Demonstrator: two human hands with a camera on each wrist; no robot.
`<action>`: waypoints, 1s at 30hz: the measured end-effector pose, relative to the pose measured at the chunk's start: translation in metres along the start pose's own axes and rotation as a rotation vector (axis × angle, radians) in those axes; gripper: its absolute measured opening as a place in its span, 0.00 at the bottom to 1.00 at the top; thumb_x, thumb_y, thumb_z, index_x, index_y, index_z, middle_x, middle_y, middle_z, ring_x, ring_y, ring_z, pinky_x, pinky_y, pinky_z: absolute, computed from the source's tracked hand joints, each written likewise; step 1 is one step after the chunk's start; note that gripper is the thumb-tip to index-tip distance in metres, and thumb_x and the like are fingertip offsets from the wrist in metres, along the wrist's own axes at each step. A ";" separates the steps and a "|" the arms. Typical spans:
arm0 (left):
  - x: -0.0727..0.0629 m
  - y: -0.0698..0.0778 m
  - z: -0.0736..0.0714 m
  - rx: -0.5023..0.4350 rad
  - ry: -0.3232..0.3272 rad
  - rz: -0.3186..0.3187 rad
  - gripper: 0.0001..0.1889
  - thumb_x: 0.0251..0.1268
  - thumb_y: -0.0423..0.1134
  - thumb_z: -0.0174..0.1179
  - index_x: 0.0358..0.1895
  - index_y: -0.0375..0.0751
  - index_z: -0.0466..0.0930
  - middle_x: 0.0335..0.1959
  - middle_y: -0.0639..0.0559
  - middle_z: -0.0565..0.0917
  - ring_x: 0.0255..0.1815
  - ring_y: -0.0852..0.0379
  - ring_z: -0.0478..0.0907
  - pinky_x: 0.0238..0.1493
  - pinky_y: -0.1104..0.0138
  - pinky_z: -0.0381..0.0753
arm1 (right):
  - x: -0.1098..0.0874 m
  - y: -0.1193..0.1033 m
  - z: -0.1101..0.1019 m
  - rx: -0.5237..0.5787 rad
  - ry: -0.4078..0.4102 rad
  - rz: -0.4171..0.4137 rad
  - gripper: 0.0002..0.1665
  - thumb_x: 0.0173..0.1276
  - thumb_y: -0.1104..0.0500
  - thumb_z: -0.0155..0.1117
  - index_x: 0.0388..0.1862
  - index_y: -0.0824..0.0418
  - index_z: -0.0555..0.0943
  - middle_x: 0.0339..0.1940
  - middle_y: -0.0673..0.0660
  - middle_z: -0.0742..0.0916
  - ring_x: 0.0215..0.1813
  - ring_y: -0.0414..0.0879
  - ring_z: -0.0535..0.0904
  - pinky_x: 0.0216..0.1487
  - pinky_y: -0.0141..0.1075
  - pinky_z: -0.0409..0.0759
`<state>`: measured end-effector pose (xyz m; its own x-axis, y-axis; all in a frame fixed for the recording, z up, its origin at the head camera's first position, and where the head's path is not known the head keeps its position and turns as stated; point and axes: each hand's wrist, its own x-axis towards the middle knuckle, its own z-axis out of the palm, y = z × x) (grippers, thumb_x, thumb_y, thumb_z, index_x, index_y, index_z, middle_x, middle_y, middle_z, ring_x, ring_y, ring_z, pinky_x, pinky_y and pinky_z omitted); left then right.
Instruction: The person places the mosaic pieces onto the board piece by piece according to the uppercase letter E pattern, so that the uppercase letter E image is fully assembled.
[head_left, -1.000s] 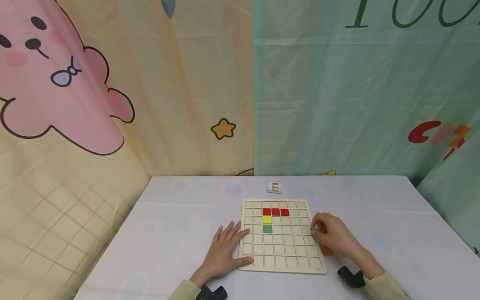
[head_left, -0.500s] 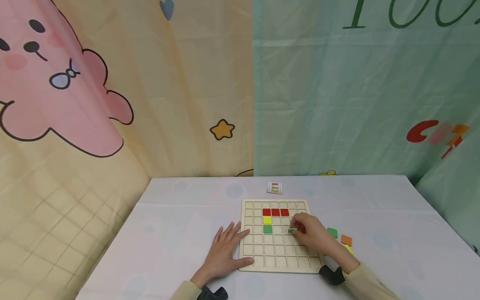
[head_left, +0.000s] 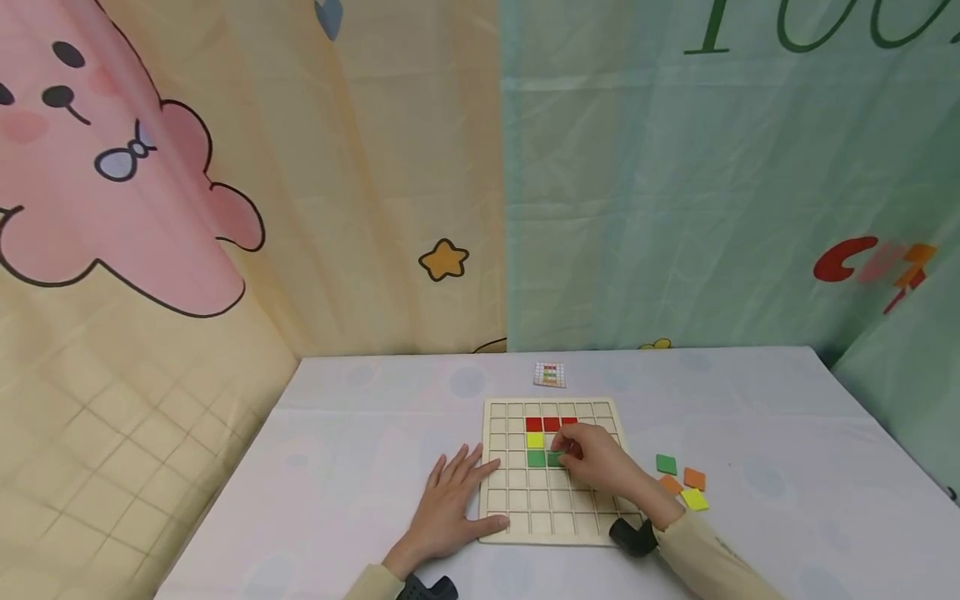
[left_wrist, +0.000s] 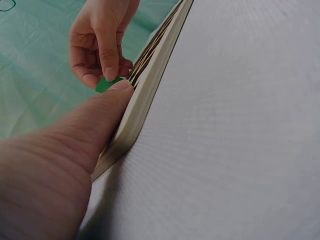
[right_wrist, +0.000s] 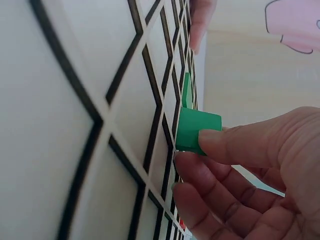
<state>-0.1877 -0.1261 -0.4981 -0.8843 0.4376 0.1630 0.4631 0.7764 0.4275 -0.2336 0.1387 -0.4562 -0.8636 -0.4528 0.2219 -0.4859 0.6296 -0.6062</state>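
Note:
My right hand (head_left: 600, 460) pinches a green square tile (right_wrist: 192, 125) between thumb and fingers. The tile stands tilted at the wooden grid board (head_left: 517, 500), over the cell to the right of a laid green tile (head_left: 536, 458). A yellow tile (head_left: 535, 440) lies above that one, under the left end of a row of red tiles (head_left: 551, 425); the right end of the row is partly behind my fingers. My left hand (head_left: 446, 508) rests spread at the board's left edge, thumb and fingertips on the frame.
Right of the board lie loose tiles: one green (head_left: 666, 464), one yellow (head_left: 694, 499) and two orange (head_left: 694, 478). A small pattern card (head_left: 550, 375) lies behind the board. Printed curtains (head_left: 375, 183) hang behind the white table (head_left: 360, 433).
My right hand has carried the green tile leftward from the board's right edge to beside the laid green tile. The loose tiles have come into view behind it. My left hand stays put.

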 end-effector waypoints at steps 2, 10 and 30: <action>0.000 0.000 0.000 0.001 0.000 0.000 0.42 0.54 0.72 0.53 0.69 0.52 0.66 0.74 0.48 0.57 0.74 0.46 0.46 0.70 0.48 0.37 | 0.001 0.000 0.001 -0.017 0.000 0.023 0.08 0.60 0.70 0.66 0.31 0.58 0.80 0.26 0.43 0.78 0.28 0.39 0.72 0.30 0.32 0.75; -0.001 0.000 0.000 -0.002 0.013 0.001 0.42 0.54 0.71 0.54 0.69 0.51 0.66 0.73 0.47 0.57 0.74 0.46 0.46 0.70 0.48 0.37 | 0.003 -0.004 0.004 -0.067 0.012 0.134 0.07 0.59 0.69 0.67 0.34 0.58 0.84 0.30 0.46 0.78 0.30 0.40 0.71 0.31 0.32 0.75; -0.001 0.001 0.002 -0.002 0.013 0.010 0.42 0.55 0.71 0.54 0.69 0.51 0.66 0.74 0.47 0.57 0.74 0.45 0.46 0.70 0.46 0.38 | -0.020 0.003 -0.011 -0.114 -0.128 -0.021 0.20 0.64 0.62 0.66 0.55 0.64 0.80 0.39 0.48 0.76 0.37 0.42 0.67 0.33 0.34 0.68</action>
<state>-0.1866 -0.1251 -0.4995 -0.8802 0.4394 0.1793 0.4719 0.7708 0.4279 -0.2190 0.1570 -0.4543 -0.8324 -0.5387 0.1299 -0.5220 0.6836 -0.5101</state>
